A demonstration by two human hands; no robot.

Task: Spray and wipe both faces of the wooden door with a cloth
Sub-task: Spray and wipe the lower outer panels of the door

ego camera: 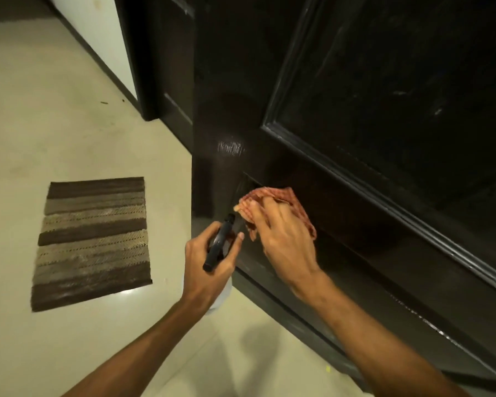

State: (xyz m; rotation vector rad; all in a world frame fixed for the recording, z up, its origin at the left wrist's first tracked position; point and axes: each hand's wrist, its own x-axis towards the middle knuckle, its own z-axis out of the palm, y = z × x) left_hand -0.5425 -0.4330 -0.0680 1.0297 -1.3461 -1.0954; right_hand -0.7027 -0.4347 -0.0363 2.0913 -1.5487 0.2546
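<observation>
The dark wooden door (370, 116) fills the right side, with a raised panel moulding and a wet glossy patch low on its near stile. My right hand (281, 239) presses a reddish checked cloth (272, 197) against the door's bottom rail, fingers curled over it. Just left of it, my left hand (209, 262) grips a spray bottle (219, 243) by its black trigger head, nozzle pointing up toward the door. The bottle's pale body is mostly hidden under the hand.
A brown and beige striped mat (93, 242) lies on the pale tiled floor (55, 110) to the left. A dark door frame and white wall (112, 38) stand behind the door's edge. Small bits of debris lie near the skirting.
</observation>
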